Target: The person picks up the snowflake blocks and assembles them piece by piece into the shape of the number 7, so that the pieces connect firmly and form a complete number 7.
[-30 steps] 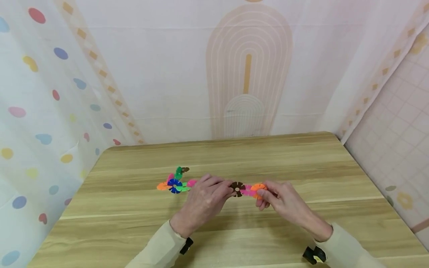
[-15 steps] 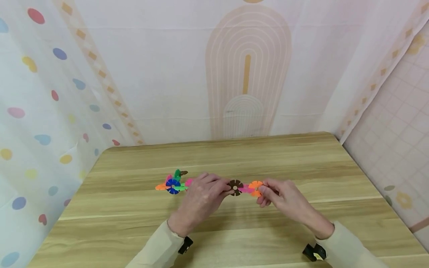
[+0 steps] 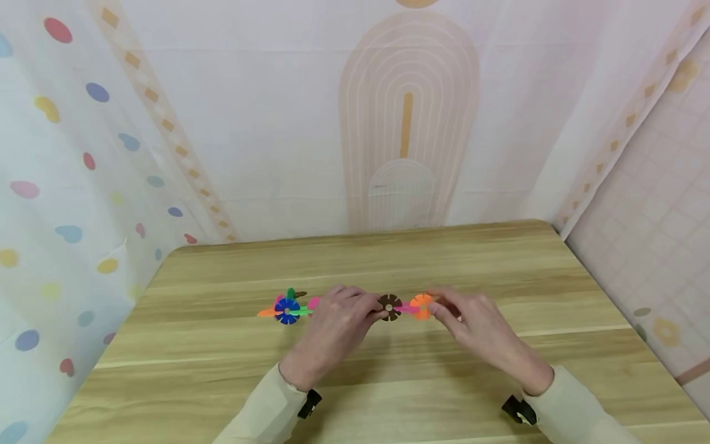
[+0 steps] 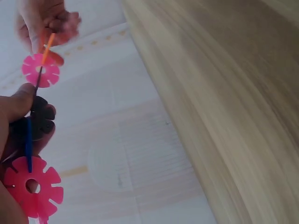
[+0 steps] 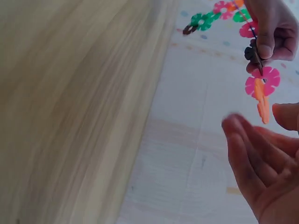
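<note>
wooden table [image 3: 499,259] below, i see my left hand [image 3: 338,324] pinching the brown disc [image 3: 390,306] of the snowflake chain [image 3: 355,306] held above it; my right hand [image 3: 471,324], fingers loose, just beside the orange disc [image 3: 421,305].

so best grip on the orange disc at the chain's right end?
Pinch the orange disc by its free outer rim, coming from the right. Its inner edge is slotted into the pink disc, and the left hand already grips the chain by the brown disc.
</note>
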